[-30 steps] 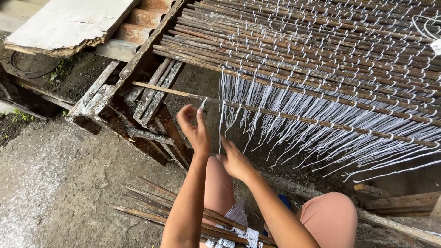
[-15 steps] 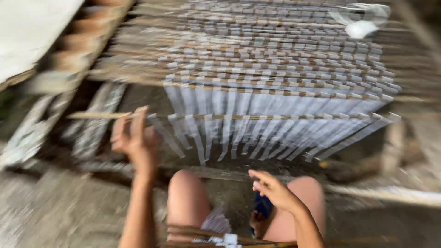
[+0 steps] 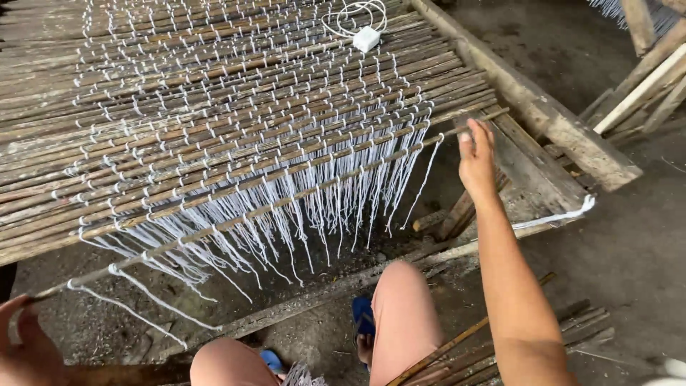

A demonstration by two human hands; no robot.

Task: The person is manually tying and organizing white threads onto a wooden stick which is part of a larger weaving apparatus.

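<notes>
Both hands grip 1 thin brown bamboo stick [image 3: 286, 202] at the front edge of the woven brown stick mat [image 3: 214, 93]: left hand [image 3: 25, 343] closed, right hand [image 3: 476, 154] pinching. Loose white strings [image 3: 300, 221] hang untied below it; mat largely bound.

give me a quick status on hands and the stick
Right hand and left hand each grip an end of the loose stick. White strings hang below it. Nothing blocking.

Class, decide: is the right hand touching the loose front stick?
Touching. The head view shows the right hand with its fingers laid on the end of the front stick.
</notes>
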